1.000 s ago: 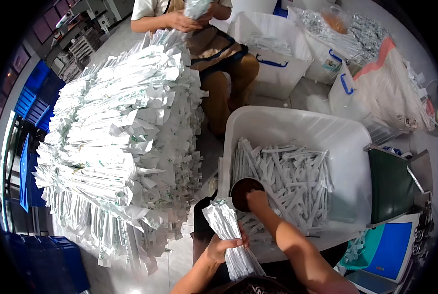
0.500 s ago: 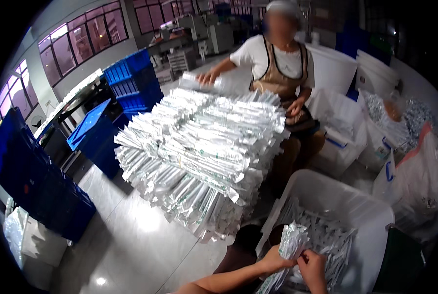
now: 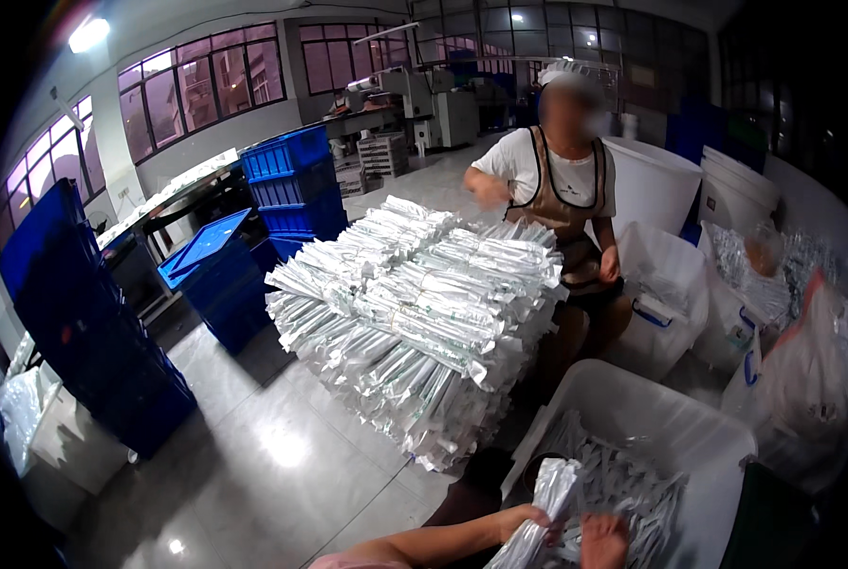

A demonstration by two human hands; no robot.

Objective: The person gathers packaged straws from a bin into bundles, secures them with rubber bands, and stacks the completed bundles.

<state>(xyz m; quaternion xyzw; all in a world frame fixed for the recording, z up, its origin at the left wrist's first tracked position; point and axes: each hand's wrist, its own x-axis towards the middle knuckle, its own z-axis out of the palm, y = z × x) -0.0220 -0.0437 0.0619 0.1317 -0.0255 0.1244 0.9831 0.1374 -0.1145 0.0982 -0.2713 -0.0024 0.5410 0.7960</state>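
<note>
My left hand (image 3: pixel 522 524) is closed round a bundle of long, thin, silvery-white wrapped packets (image 3: pixel 555 486), held tilted at the near side of a translucent white bin (image 3: pixel 685 410). Just right of the bundle, apart from it, my right hand (image 3: pixel 603 542) hovers over the bin with its fingers curled; whatever they hold is hidden. Many loose wrapped packets (image 3: pixel 633 484) of the same sort lie jumbled in the bin. A big stack of bundled packets (image 3: pixel 414 313) rises beyond my left arm, some bundles bound with thin bands.
Behind the stack sits a co-worker (image 3: pixel 566 185) in a tan apron, one hand raised and blurred. Blue crates (image 3: pixel 296 180) stand at the far left, more blue crates (image 3: pixel 92 332) nearer. White tubs (image 3: pixel 656 275) and a plastic bag (image 3: pixel 808 356) line the right.
My right hand has come off the bundle and moved slightly down. The co-worker's hand has drawn back from the far side of the stack. My view has tilted upward.
</note>
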